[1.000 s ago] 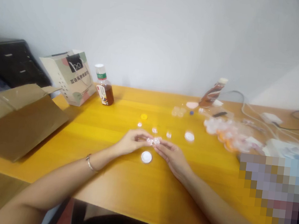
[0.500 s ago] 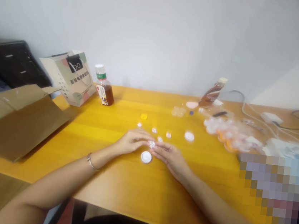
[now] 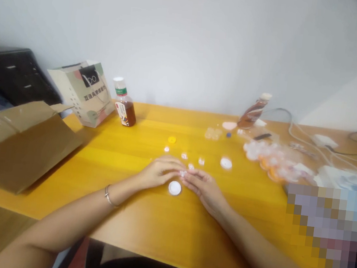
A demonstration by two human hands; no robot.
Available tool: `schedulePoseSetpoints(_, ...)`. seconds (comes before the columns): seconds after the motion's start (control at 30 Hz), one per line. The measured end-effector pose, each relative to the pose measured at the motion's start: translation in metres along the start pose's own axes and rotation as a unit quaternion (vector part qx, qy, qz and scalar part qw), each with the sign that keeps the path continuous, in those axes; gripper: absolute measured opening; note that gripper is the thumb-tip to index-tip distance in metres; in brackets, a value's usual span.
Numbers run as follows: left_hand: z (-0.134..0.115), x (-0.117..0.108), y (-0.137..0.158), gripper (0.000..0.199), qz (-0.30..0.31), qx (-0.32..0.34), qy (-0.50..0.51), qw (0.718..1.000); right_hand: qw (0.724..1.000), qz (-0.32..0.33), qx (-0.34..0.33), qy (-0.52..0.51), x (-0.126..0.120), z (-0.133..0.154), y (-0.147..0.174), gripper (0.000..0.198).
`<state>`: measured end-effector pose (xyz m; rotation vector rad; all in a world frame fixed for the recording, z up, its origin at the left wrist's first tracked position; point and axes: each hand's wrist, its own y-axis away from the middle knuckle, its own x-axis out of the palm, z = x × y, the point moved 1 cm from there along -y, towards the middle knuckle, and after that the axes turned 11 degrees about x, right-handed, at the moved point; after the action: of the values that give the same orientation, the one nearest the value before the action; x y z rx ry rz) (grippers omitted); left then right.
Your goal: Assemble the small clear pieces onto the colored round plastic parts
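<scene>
Between the fingertips of both hands is a small white piece (image 3: 183, 174) with dark and reddish marks, too blurred to name. My left hand (image 3: 161, 173) pinches it from the left, and my right hand (image 3: 203, 188) grips it from the right. Just below the fingers a round white lid (image 3: 175, 188) lies on the yellow-brown table (image 3: 142, 224). Past the fingertips are similar small white pieces, one near my right fingers (image 3: 190, 167), another white piece (image 3: 184, 156) farther left and a third white piece (image 3: 201, 161) to the right.
A yellow disc (image 3: 172, 139) and a white lid (image 3: 226, 163) lie farther back. Left stand a cardboard box (image 3: 22, 146), a paper bag (image 3: 89, 93) and a brown bottle (image 3: 126, 111). To the right are another bottle (image 3: 252, 114), plastic packaging (image 3: 275, 160) and cables (image 3: 309, 142).
The small white piece has turned or shifted slightly between my fingers, and less of it shows now. Both hands stay almost in place; the things on the table have not moved.
</scene>
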<state>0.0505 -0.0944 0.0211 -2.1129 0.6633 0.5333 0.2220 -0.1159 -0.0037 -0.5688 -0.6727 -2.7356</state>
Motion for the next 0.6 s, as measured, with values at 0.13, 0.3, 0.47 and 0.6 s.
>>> schedulePoseSetpoints(0.13, -0.002, 0.006, 0.001, 0.029, -0.067, -0.067, 0.029, 0.995, 1.0, -0.012, -0.011, -0.003, -0.001, 0.0, -0.001, 0.014)
schedulePoseSetpoints(0.3, 0.007, 0.014, 0.003, 0.026, -0.111, -0.193, 0.137, 0.965, 1.0, -0.01, -0.006, -0.007, -0.001, 0.0, -0.001, 0.015)
schedulePoseSetpoints(0.47, 0.01, 0.014, 0.002, 0.023, -0.134, -0.225, 0.187, 0.947, 1.0, 0.012, 0.01, 0.017, 0.0, -0.001, 0.0, 0.013)
schedulePoseSetpoints(0.6, 0.008, 0.014, 0.002, 0.023, -0.133, -0.238, 0.201, 0.941, 1.0, 0.004, 0.004, 0.03, 0.001, 0.0, 0.0, 0.012)
